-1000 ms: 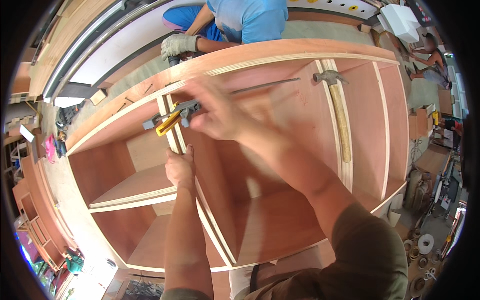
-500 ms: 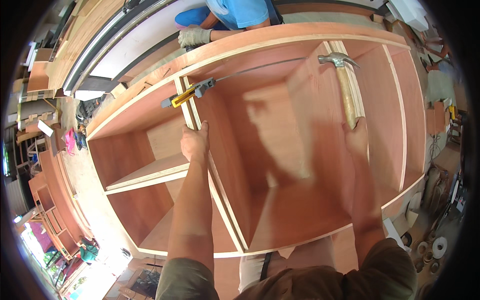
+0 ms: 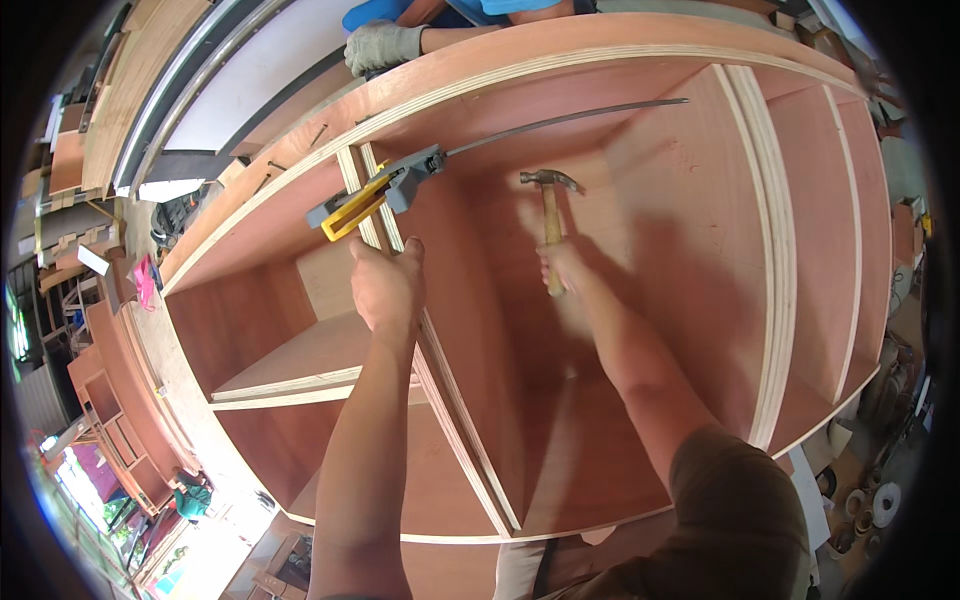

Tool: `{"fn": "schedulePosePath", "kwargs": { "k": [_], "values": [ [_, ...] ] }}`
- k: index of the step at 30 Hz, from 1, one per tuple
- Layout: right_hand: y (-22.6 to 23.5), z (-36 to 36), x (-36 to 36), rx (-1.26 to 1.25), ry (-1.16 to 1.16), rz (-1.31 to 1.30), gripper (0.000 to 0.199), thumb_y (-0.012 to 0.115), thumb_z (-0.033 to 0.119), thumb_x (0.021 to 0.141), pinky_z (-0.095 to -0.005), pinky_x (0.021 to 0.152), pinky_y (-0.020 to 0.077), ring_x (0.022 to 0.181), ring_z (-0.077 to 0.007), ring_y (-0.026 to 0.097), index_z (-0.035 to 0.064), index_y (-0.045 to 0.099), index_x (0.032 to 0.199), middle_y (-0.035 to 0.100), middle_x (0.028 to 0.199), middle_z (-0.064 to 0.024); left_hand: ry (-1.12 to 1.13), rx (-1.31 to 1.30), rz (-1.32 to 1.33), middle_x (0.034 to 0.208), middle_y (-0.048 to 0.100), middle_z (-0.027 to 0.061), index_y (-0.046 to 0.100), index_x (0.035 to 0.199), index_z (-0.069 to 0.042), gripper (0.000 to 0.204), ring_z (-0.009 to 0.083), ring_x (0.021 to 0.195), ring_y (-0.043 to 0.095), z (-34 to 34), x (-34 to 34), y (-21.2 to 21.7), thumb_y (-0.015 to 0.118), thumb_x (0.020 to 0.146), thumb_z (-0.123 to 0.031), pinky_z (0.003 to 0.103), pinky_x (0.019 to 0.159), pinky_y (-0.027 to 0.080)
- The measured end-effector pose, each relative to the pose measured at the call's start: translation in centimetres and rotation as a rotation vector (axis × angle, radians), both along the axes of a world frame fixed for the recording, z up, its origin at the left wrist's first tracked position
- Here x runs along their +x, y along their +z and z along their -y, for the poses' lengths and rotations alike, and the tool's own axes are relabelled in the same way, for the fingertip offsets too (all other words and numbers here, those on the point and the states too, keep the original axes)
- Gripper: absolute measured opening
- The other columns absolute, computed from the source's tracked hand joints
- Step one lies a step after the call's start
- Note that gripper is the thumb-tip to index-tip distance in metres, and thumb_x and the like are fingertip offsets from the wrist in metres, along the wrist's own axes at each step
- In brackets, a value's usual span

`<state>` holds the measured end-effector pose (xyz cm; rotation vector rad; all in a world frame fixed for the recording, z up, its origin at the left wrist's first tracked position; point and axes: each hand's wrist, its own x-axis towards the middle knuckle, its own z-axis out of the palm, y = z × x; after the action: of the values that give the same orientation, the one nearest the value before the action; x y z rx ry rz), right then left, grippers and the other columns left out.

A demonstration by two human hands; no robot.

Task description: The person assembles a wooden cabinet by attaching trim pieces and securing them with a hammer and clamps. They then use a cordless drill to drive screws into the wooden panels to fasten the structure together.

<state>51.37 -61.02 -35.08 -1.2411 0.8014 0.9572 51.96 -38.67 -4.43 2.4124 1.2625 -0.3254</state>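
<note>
While the right hand (image 3: 562,268) is wrapped tight round a hammer's wooden handle, these are the points of risk:

Right grip: fingers closed on the lower handle; the hammer (image 3: 549,222) stands head-up inside the plywood cabinet (image 3: 620,420), steel head at 12 o'clock from the fist, near the back panel.

Left grip: the left hand (image 3: 385,285) presses down on the edge of the upright divider (image 3: 450,400), fingers curled over it, holding nothing loose.

Bruise risk: the left hand sits at 9 o'clock from the hammer, near; a swing that drifts sideways could, I judge, catch the knuckles.

Panel risk: a glancing blow could dent the thin veneer or shift the divider out of line.

Clamp risk: a grey and yellow bar clamp (image 3: 375,195) grips the divider's top at 11 o'clock from the left hand, its long steel bar (image 3: 570,117) reaching toward 2 o'clock; jarring may loosen it.

Co-worker: a gloved hand (image 3: 380,45) rests on the far rim at 12 o'clock, well apart from the hammer, yet a shifting cabinet could pinch it.
</note>
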Motion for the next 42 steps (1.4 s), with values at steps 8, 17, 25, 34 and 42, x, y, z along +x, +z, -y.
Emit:
{"fn": "schedulePosePath", "kwargs": {
  "k": [8,17,25,34,42],
  "values": [
    [-5.0,-13.4,3.3,-0.007,-0.036,-0.099,0.015,0.060,0.013,0.089,-0.0371,0.045,0.0470,0.053,-0.0191,0.053,0.0092,0.047,0.095,0.050,0.068,-0.0061,0.013,-0.030,0.048,0.101,0.065,0.0274,0.043,0.121,0.007,0.059,0.0386,0.091,0.066,0.1,0.6,0.2,0.071,0.080,-0.025,0.044,0.085,0.049],
    [-6.8,-9.9,3.3,0.036,-0.015,-0.092,0.015,0.060,0.013,0.089,-0.0372,0.045,0.0470,0.053,-0.0193,0.053,0.0092,0.047,0.096,0.050,0.068,-0.0063,-0.012,-0.044,0.139,0.088,0.066,0.0246,0.047,0.102,0.007,0.048,0.0406,0.089,0.065,-0.8,-0.2,-0.9,0.073,0.080,-0.028,0.046,0.082,0.050],
    [-6.9,-13.7,4.6,0.023,-0.002,-0.075,0.016,0.060,0.013,0.089,-0.0372,0.045,0.0470,0.053,-0.0194,0.053,0.0092,0.047,0.097,0.050,0.069,-0.0064,0.015,-0.039,0.087,0.088,0.066,0.0251,0.049,0.097,0.007,0.046,0.0411,0.089,0.065,-0.5,0.2,-1.0,0.074,0.080,-0.028,0.044,0.081,0.050],
    [-8.4,-12.0,6.5,0.027,0.005,0.007,0.016,0.060,0.013,0.089,-0.0373,0.045,0.0470,0.053,-0.0195,0.053,0.0092,0.047,0.097,0.050,0.069,-0.0066,-0.027,-0.011,0.134,0.098,0.066,0.0245,0.050,0.108,0.007,0.046,0.0403,0.095,0.065,-0.4,-0.2,-1.2,0.073,0.082,-0.024,0.044,0.085,0.049],
    [-8.8,-10.8,5.2,0.015,0.033,-0.014,0.016,0.060,0.014,0.089,-0.0373,0.045,0.0471,0.053,-0.0196,0.053,0.0092,0.047,0.098,0.050,0.069,-0.0067,-0.080,-0.077,0.347,0.099,0.066,0.0215,0.053,0.111,0.004,0.046,0.0363,0.097,0.064,-0.7,-1.3,-2.1,0.073,0.083,-0.026,0.042,0.087,0.047]
  ]
}}
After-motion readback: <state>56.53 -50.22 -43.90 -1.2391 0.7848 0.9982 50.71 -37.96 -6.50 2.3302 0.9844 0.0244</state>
